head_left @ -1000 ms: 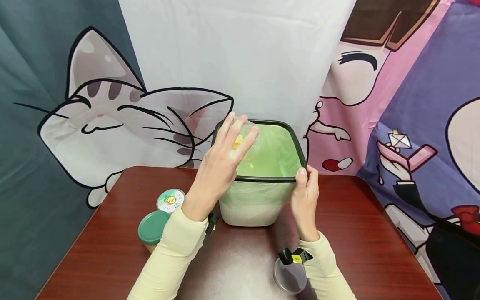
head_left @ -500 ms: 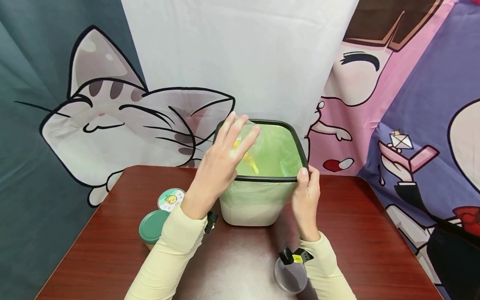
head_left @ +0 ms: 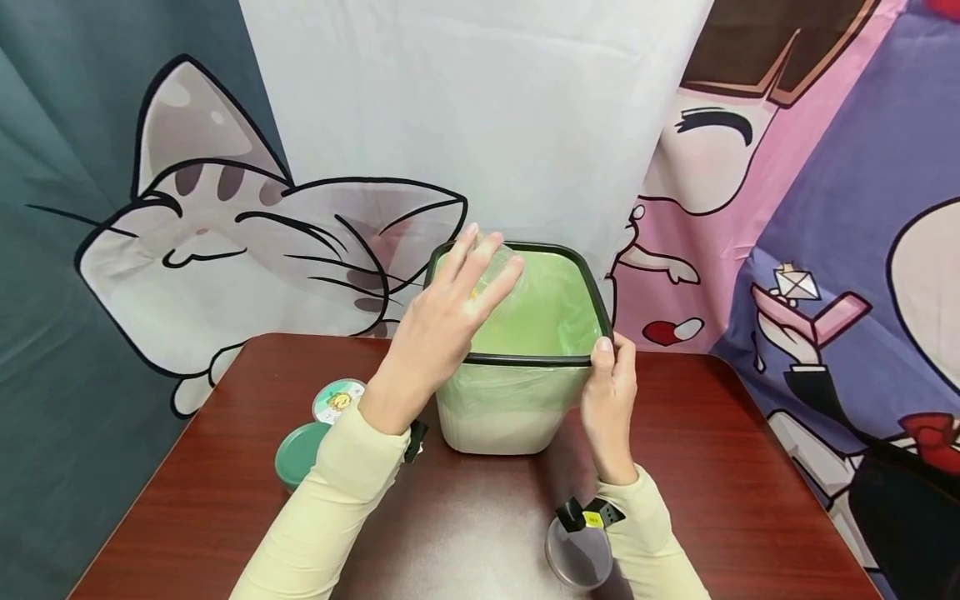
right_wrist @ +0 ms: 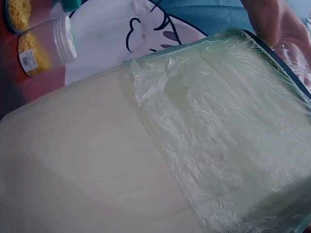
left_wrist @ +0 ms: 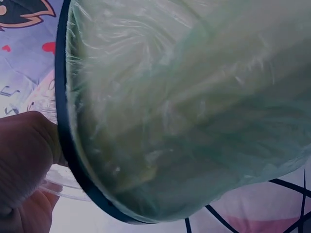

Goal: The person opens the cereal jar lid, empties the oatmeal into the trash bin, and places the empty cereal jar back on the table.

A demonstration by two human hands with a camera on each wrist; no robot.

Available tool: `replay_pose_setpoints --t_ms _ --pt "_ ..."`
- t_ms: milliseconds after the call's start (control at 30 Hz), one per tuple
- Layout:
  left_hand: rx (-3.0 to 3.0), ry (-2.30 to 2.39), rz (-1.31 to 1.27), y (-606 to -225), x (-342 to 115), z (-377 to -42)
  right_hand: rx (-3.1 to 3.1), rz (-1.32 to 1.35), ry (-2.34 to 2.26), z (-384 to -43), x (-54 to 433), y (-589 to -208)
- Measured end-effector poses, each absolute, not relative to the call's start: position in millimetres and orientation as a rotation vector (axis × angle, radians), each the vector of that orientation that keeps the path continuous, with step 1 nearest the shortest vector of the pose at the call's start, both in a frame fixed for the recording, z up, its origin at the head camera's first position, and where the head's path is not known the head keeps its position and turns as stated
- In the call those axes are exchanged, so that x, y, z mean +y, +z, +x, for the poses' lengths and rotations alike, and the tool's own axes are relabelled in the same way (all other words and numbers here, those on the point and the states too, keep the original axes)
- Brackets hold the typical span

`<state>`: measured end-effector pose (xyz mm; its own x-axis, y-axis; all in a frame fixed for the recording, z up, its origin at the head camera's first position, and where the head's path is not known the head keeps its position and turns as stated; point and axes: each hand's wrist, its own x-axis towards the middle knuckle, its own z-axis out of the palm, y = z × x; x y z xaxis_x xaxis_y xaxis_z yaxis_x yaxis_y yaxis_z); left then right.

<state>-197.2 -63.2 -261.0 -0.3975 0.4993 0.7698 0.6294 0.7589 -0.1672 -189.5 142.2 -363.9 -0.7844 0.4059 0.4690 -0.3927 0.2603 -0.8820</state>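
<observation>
My left hand (head_left: 435,325) grips a clear plastic jar (right_wrist: 293,54), tipped over the left side of a trash bin's mouth. Fingers hide much of the jar in the head view; a small trace of yellow (head_left: 474,293) shows by them. The cream bin (head_left: 495,421) has a black rim (head_left: 528,361) and a pale green plastic liner (head_left: 543,292) folded over its outside. My right hand (head_left: 609,400) holds the rim at the near right corner, thumb on top. Through the left wrist view, the jar's clear edge (left_wrist: 73,190) appears beyond the rim.
Left of the bin stand a jar with a green lid (head_left: 298,454) and one with a printed white lid (head_left: 335,402). Yellow pieces (right_wrist: 36,54) fill part of both. A round clear lid (head_left: 577,557) lies on the brown table (head_left: 705,467) below my right wrist.
Yellow pieces have dropped from the jar into the bin; a falling streak seen half a second ago is gone, and less yellow shows at the jar. Both hands keep nearly the same place.
</observation>
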Motion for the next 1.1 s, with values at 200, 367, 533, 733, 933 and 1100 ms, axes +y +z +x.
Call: replay_pose_setpoints --t_ms 200,367,533,733,933,1100 --pt "-2.070 -0.148 -0.889 -259.3 -65.2 -197.5 -1.884 0.002 1.603 -183.9 138.3 -352.0" --pt "-2.065 -0.139 -0.883 -260.5 -67.3 -199.8 -1.883 0.000 1.587 -191.0 141.7 -359.4" --pt "-2.084 -0.157 -0.881 -260.3 -69.8 -202.4 -1.888 -0.012 1.568 -192.6 142.8 -360.7" --pt "-2.041 -0.199 -0.895 -255.5 -70.3 -200.0 -1.898 -0.041 1.577 -191.9 142.8 -359.4" --pt "-2.012 -0.133 -0.922 -256.4 -70.0 -198.9 -1.908 -0.033 1.581 -192.2 142.0 -360.9" --pt "-1.990 -0.059 -0.976 -258.2 -70.6 -197.5 -1.902 -0.021 1.583 -190.7 140.3 -363.3"
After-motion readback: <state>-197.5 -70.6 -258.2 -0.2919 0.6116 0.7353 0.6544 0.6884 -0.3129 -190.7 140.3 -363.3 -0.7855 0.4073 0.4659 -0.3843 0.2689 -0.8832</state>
